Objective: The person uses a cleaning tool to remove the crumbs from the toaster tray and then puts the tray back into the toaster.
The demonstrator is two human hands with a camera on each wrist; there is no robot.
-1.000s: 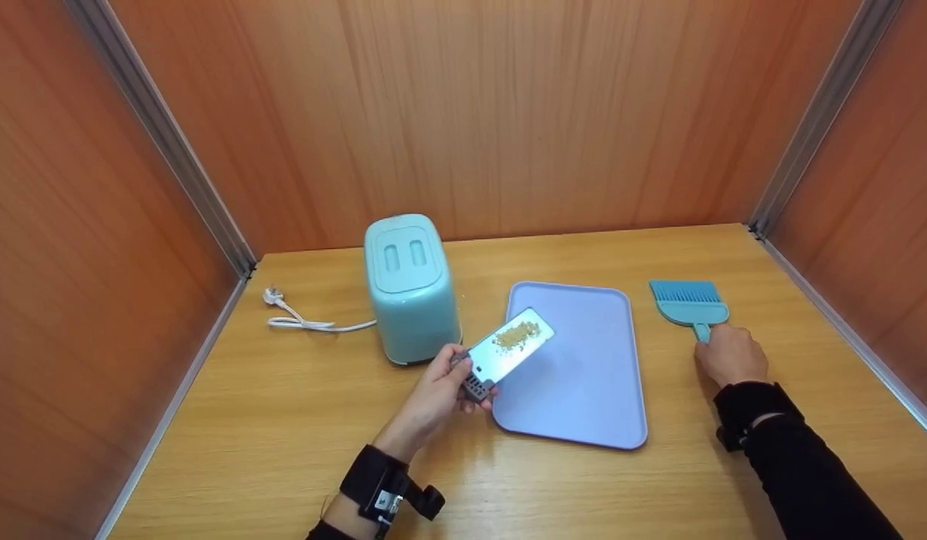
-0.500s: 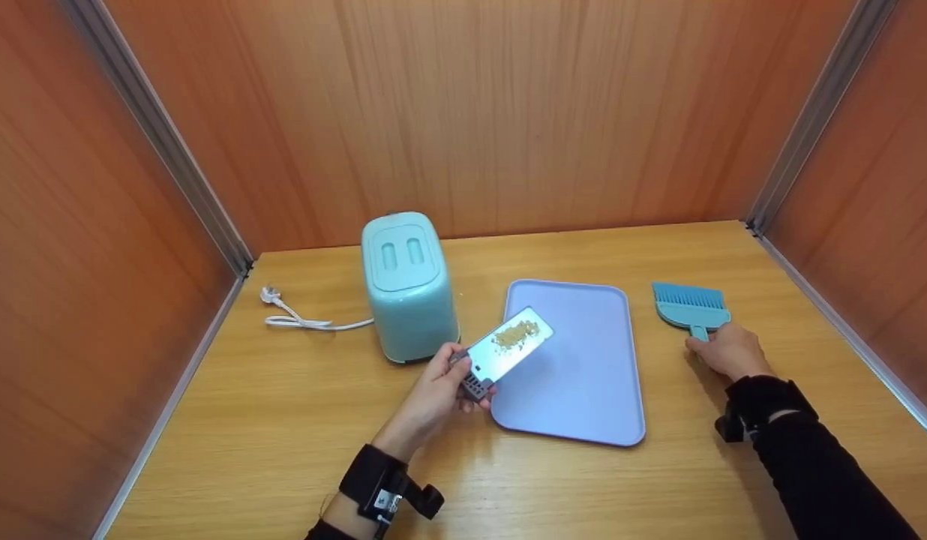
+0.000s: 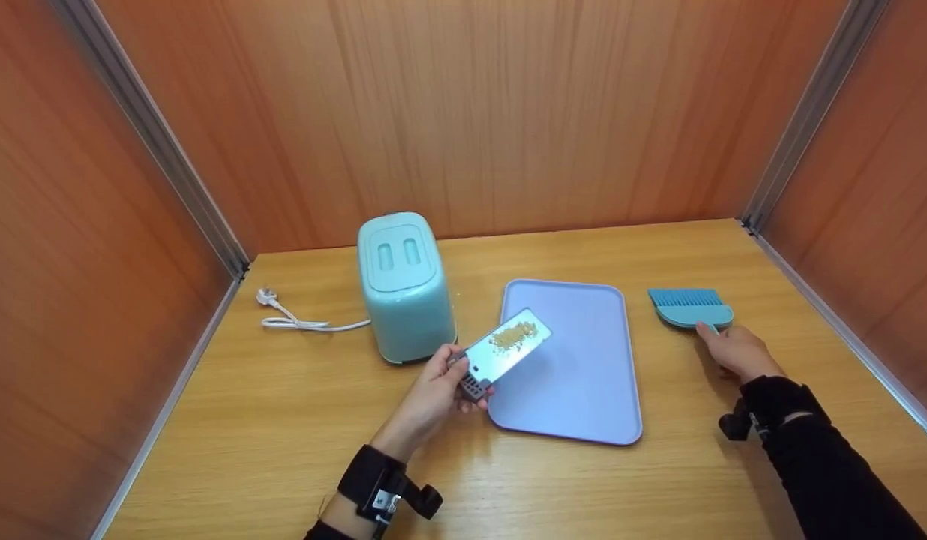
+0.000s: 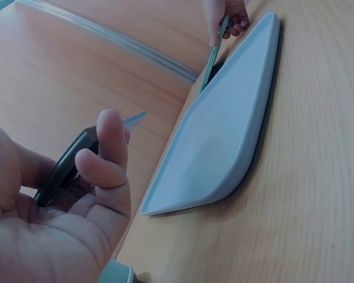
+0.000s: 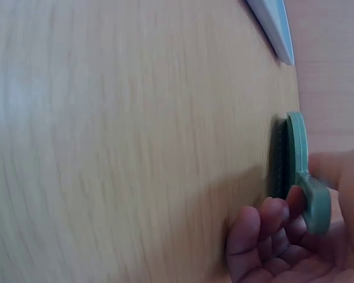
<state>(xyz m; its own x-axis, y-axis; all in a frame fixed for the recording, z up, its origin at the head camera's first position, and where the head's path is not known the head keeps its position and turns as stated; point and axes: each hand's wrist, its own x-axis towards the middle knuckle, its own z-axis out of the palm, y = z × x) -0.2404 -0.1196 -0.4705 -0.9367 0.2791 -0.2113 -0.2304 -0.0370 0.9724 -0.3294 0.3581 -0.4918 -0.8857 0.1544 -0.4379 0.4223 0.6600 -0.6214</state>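
My left hand [image 3: 437,382] grips the grey slotted end of a flat, shiny crumb tray [image 3: 495,363], thumb on top. Yellowish crumbs [image 3: 514,335] lie scattered on its far half. It is held over the left part of a lavender serving tray [image 3: 583,397]. Off to the right, my right hand [image 3: 742,352] pinches the short handle of a blue hand brush [image 3: 692,311], thumb close to the brush head. The bristles point toward the back wall. In the right wrist view the green-looking brush [image 5: 316,203] is seen edge-on, low over the table, with its handle between thumb and fingers.
A light blue toaster [image 3: 411,315] with a lid on top stands left of the serving tray. Its white cord [image 3: 306,324] and plug [image 3: 266,297] lie further left. Wood-grain panels [image 3: 501,112] enclose the table [image 3: 298,435] at back and sides.
My right hand has shifted slightly right and turned, its thumb now nearer the brush head, and the brush has tilted. The left hand and crumb tray hold nearly still.
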